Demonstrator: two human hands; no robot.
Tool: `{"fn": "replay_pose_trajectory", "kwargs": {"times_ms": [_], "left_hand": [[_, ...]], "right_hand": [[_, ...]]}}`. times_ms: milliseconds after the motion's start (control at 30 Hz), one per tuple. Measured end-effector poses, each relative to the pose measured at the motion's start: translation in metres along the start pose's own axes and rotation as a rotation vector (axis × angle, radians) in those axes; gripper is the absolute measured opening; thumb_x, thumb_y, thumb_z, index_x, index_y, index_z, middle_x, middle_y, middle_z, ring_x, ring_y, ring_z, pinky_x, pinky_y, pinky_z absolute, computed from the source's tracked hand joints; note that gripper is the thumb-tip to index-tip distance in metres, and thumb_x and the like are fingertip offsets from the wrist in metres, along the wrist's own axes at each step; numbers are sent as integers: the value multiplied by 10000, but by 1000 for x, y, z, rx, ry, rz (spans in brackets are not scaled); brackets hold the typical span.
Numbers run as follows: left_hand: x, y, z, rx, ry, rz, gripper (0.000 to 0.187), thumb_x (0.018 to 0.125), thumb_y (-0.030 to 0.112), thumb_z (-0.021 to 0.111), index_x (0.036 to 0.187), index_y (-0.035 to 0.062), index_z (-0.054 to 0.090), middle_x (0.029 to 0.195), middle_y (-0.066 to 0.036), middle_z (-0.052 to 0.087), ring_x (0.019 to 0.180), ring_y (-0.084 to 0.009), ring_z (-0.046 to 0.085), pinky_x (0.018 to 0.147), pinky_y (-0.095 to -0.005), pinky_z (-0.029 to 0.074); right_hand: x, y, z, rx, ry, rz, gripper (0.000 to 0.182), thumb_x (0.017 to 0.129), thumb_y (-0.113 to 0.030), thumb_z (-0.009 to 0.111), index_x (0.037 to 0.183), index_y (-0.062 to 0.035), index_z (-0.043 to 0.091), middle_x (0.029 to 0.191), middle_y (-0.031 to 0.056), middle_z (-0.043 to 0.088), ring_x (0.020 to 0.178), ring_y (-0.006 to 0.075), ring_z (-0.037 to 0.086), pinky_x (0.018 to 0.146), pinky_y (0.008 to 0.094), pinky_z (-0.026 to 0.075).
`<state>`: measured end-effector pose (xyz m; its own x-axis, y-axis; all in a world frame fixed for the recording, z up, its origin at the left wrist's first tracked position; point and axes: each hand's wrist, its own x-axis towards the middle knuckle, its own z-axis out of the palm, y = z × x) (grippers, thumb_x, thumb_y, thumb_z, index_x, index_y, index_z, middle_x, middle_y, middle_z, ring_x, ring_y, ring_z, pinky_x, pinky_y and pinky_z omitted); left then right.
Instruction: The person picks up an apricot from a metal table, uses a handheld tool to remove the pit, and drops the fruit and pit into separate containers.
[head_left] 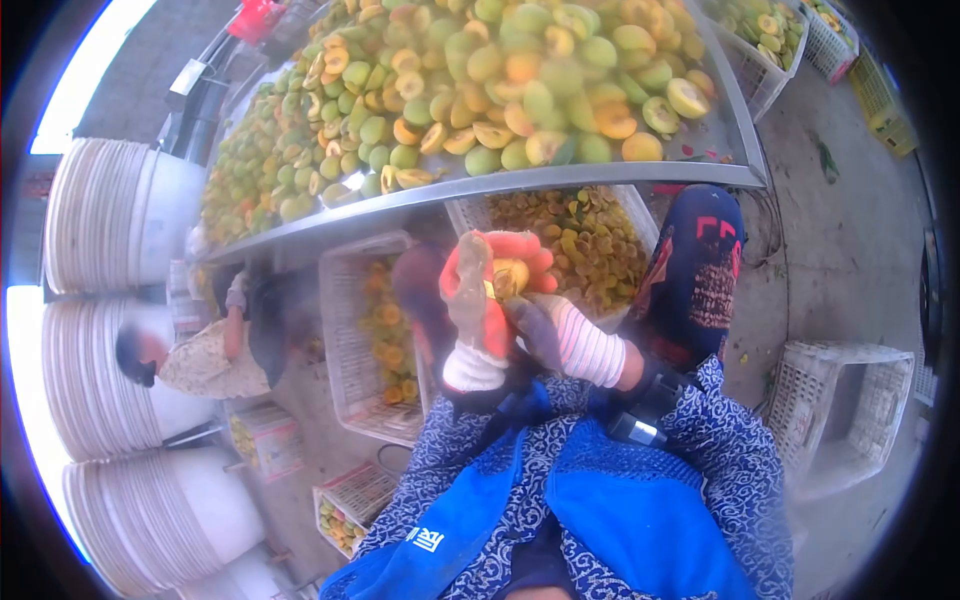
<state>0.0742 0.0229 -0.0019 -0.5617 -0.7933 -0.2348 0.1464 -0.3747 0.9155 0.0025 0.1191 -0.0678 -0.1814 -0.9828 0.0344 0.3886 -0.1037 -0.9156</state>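
My left hand (478,300), in a red rubber glove with a white cuff, is raised in front of me and curled around a small yellow fruit (507,277) whose cut face shows. My right hand (540,330), in a dark glove with a pink-striped cuff, presses against the same fruit from below right, its thumb at the fruit's lower edge. Whether it also holds a blade I cannot tell. Both forearms wear blue patterned sleeves.
A metal table (560,178) heaped with green and yellow fruit fills the top. Below it stand white crates (352,400) of halved fruit. Another person (205,360) crouches at the left beside stacked white buckets (100,215). An empty white crate (850,400) sits at the right.
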Motion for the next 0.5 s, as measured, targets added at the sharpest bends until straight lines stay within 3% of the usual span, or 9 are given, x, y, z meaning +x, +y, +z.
{"fn": "replay_pose_trajectory", "kwargs": {"times_ms": [33, 67, 167, 200, 333, 467, 500], "left_hand": [[0, 1, 3, 28, -19, 47, 546, 1047, 526, 582, 1060, -14, 665, 1031, -187, 724, 837, -297, 731, 700, -419, 626], [0, 3, 5, 56, -38, 98, 558, 1041, 519, 586, 1028, -32, 678, 983, -197, 724, 779, -290, 716, 684, -401, 609], [3, 12, 5, 148, -155, 161, 560, 1034, 483, 595, 937, -59, 698, 930, -207, 728, 736, -284, 706, 672, -374, 588], [3, 15, 6, 169, -195, 175, 556, 1032, 477, 597, 926, -59, 703, 918, -206, 727, 746, -286, 706, 678, -375, 585], [19, 20, -1, 32, -522, 125, 557, 1025, 472, 596, 912, -57, 727, 866, -206, 724, 792, -296, 709, 703, -387, 573], [28, 12, 1, 295, -472, 312, 619, 1061, 511, 520, 855, -40, 712, 840, -198, 713, 802, -304, 708, 718, -396, 573], [27, 9, 4, 210, -427, 241, 624, 1064, 521, 516, 851, -36, 702, 837, -189, 711, 794, -303, 707, 711, -394, 575]], "right_hand": [[1, -3, 1, 41, -2, -26, 233, 1111, -246, 545, 1181, -68, 679, 940, -27, 630, 782, 95, 563, 670, 290, 498], [0, -7, 2, 116, -19, 22, 214, 1107, -276, 547, 1099, -98, 665, 926, -26, 604, 785, 90, 552, 678, 289, 489], [-3, -36, -10, 444, -161, 412, 281, 1102, -366, 545, 970, -128, 612, 860, -37, 569, 721, 79, 514, 640, 253, 464], [-3, -45, -12, 328, -195, 370, 372, 1086, -461, 536, 874, -156, 525, 733, -29, 521, 565, 85, 471, 505, 243, 425], [-1, -58, -27, 650, -365, 689, 500, 1078, -563, 470, 778, -163, 470, 557, -15, 425, 359, 116, 390, 317, 296, 309], [-2, -54, -29, 550, -343, 638, 538, 1077, -602, 441, 756, -171, 461, 561, -28, 419, 358, 98, 379, 315, 268, 309], [-1, -53, -32, 594, -348, 661, 541, 1077, -607, 438, 759, -170, 463, 561, -32, 415, 354, 91, 372, 307, 262, 299]]}}
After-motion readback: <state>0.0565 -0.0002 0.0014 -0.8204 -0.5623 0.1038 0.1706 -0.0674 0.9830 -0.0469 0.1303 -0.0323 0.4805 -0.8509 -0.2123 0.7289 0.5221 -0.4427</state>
